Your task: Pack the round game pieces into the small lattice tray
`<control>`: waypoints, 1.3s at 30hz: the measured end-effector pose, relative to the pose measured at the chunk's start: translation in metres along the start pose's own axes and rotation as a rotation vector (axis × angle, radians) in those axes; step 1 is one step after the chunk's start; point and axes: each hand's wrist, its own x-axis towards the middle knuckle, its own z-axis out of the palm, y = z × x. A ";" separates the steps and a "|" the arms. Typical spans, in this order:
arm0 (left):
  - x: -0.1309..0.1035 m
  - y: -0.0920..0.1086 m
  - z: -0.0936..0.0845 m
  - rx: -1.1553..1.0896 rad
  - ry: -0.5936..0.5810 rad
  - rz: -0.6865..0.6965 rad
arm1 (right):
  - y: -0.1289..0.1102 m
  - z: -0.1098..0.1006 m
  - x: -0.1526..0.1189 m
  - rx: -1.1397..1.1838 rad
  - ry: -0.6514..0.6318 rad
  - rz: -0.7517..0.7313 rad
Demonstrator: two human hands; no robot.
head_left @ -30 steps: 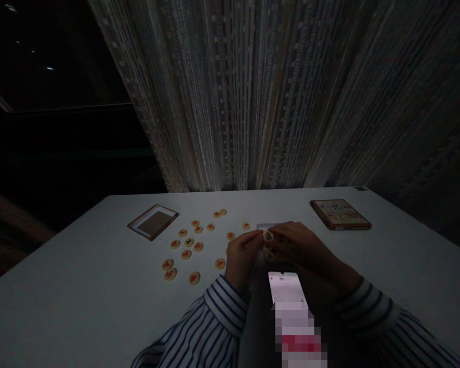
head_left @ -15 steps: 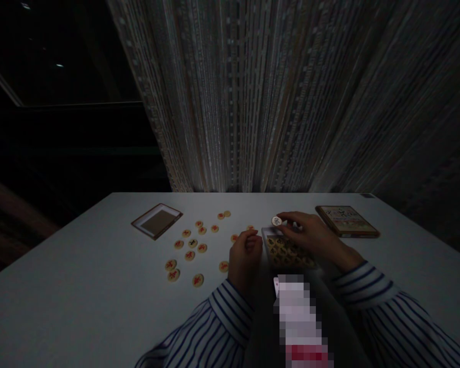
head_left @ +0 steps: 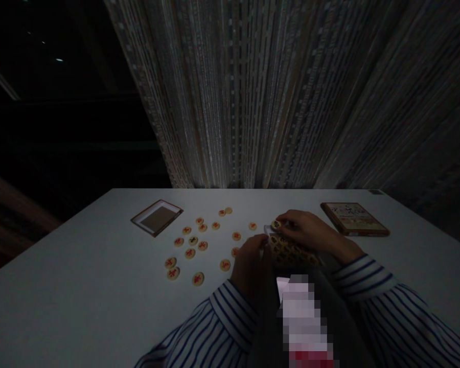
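Note:
My right hand [head_left: 310, 230] pinches a round wooden piece [head_left: 276, 225] with a dark mark, at the far left corner of a tray of pieces [head_left: 291, 253]. The tray holds rows of round pieces with dark marks. My left hand [head_left: 251, 260] is at the tray's left side, its fingers bent toward the edge; whether they hold anything is hidden. Left of it, several round pieces with red marks [head_left: 189, 253] lie scattered on the white table [head_left: 99, 281]. Among them is one with a black mark [head_left: 192, 240].
An open shallow box part [head_left: 157, 217] lies at the back left. A flat box with a printed cover [head_left: 354, 219] is at the back right. A lit phone [head_left: 283, 291], partly pixelated, is below the tray. A string curtain [head_left: 237, 97] hangs behind the table.
My right hand has lowered its piece to the tray's far left corner. My left hand has moved right, up against the tray's left side, uncovering pieces beside it.

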 end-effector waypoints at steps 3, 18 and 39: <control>-0.001 0.001 0.000 0.036 -0.034 -0.013 | 0.002 0.002 0.000 -0.027 -0.024 -0.008; -0.001 -0.002 0.001 0.092 -0.071 0.053 | -0.001 0.014 0.002 -0.116 -0.119 -0.020; -0.002 -0.004 0.001 0.107 -0.077 0.031 | 0.000 0.018 0.002 -0.130 -0.119 -0.068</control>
